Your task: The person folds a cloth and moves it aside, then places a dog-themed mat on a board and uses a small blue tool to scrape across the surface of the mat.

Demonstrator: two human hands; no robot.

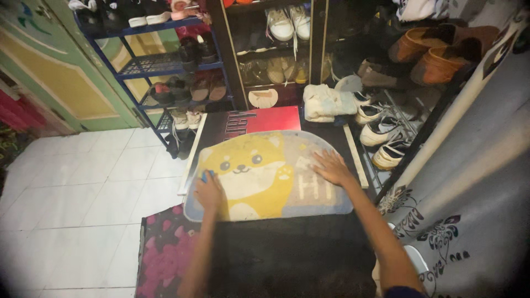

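Both hands are down on the soft, half-round doormat printed with a yellow cartoon dog on a pale blue-grey ground. The left hand sits near the mat's left edge, fingers curled around a small blue object that peeks out above the knuckles; what that object is I cannot tell from here. The right hand lies flat with its fingers spread, pressing on the pale right part of the mat beside the dog's raised paw.

Nearest to the person is a dark, nearly black rug, with a floral rug in deep pink and black at its left and white floor tiles beyond that. The mat lies across the far end of the dark rug, its curved side pointing away, overlapping a red and black flat board or mat.

It looks to me like the mat is being held steady with one hand while the other works at its surface, rubbing or wiping. A next stroke would call for firm pressure from the flat hand so the mat does not slide.

Farther off stand a blue metal shoe rack, a dark shelf of shoes, white sneakers and a folded cream cloth.
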